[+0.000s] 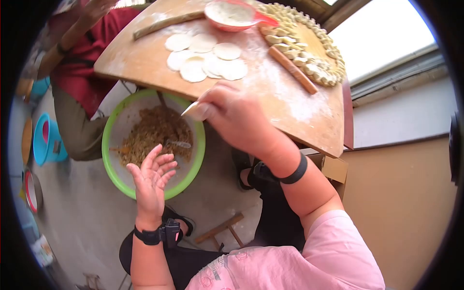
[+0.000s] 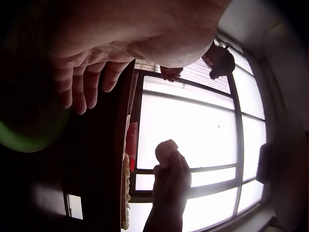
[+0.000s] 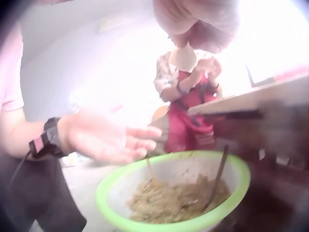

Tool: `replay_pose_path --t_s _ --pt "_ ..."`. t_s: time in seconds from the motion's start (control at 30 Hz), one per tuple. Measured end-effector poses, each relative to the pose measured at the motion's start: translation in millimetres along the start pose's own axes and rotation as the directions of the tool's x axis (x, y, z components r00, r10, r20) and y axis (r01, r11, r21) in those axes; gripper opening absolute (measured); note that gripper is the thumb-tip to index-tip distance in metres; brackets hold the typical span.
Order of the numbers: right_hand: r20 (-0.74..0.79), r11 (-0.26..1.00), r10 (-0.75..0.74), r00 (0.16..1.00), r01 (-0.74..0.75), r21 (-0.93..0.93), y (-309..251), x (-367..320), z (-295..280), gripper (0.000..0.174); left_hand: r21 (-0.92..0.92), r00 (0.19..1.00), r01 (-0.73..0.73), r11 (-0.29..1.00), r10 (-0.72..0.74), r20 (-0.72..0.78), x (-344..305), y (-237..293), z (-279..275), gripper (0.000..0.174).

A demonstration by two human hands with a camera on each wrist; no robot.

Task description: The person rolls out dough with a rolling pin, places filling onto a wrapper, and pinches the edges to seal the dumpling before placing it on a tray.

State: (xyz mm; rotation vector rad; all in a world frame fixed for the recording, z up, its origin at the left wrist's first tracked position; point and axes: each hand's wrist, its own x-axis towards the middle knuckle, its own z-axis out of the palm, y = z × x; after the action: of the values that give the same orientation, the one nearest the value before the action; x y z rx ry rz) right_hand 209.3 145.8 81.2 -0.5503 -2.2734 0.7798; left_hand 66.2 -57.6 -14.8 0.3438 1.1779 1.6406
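My right hand (image 1: 234,116) pinches a round dough wrapper (image 3: 183,59) between thumb and fingers, held up near the front edge of the wooden board; in the head view it appears edge-on. The left hand (image 1: 153,186) is palm up with its fingers spread, over the near rim of a green-rimmed bowl (image 1: 112,169), and holds nothing. Chopped filling (image 1: 150,130) lies in that bowl, with a clear-looking spoon (image 1: 180,144) and a darker handle (image 3: 219,174) stuck in it. Several flat wrappers (image 1: 193,69) overlap on the floured board (image 1: 270,104).
A rolling pin (image 1: 292,70) lies beside a round tray (image 1: 311,41) ringed with dumplings. Farther back are a red-rimmed bowl (image 1: 231,13) of flour and a long wooden stick (image 1: 169,24). Another person in a red apron (image 1: 84,72) is at the left; a blue bucket (image 1: 48,140) stands on the floor.
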Motion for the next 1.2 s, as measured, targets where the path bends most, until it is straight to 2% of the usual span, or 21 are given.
replay_pose_path --t_s 0.1,0.17,0.27,0.37,0.53,0.67,0.73,0.9,1.03,1.1,1.2 --pt "-0.135 0.982 0.136 0.981 -0.152 -0.115 19 -6 -75 0.013 0.047 0.999 0.01 0.999 -0.012 0.036 5 -6 9 0.087" --pt "-0.163 0.932 0.073 0.984 -0.125 -0.339 42 -20 -124 0.015 0.059 0.999 0.018 0.998 -0.021 0.05 7 -9 18 0.083" --pt "-0.131 0.857 0.251 0.959 -0.283 -0.431 78 -55 -191 0.017 0.111 0.998 0.035 0.993 -0.041 0.055 10 -13 31 0.079" --pt "-0.139 0.78 0.379 0.915 -0.396 -0.485 128 -99 -232 0.017 0.171 0.993 0.039 0.984 -0.057 0.104 13 -19 40 0.079" --pt "-0.139 0.756 0.507 0.85 -0.517 -0.402 152 -133 -259 0.015 0.192 0.993 0.071 0.979 -0.088 0.083 23 -25 53 0.079" --pt "-0.212 0.799 0.423 0.881 -0.474 -0.37 170 -100 -293 0.016 0.221 0.993 0.093 0.971 -0.108 0.056 30 -28 67 0.079" --pt "-0.275 0.763 0.319 0.907 -0.418 -0.493 188 -71 -313 0.017 0.223 0.99 0.119 0.967 -0.132 0.044 35 -30 71 0.079" --pt "-0.37 0.693 0.333 0.867 -0.492 -0.528 248 -8 -348 0.023 0.217 0.985 0.17 0.961 -0.173 -0.005 46 -40 73 0.079" --pt "-0.423 0.573 0.436 0.794 -0.607 -0.55 276 4 -343 0.024 0.222 0.981 0.194 0.956 -0.186 -0.054 52 -45 72 0.08" --pt "-0.395 0.561 0.468 0.791 -0.611 -0.559 313 0 -344 0.024 0.225 0.979 0.204 0.953 -0.194 -0.067 55 -47 70 0.08" --pt "-0.407 0.524 0.49 0.771 -0.633 -0.57 330 -3 -343 0.026 0.227 0.977 0.214 0.95 -0.202 -0.073 59 -50 67 0.079"
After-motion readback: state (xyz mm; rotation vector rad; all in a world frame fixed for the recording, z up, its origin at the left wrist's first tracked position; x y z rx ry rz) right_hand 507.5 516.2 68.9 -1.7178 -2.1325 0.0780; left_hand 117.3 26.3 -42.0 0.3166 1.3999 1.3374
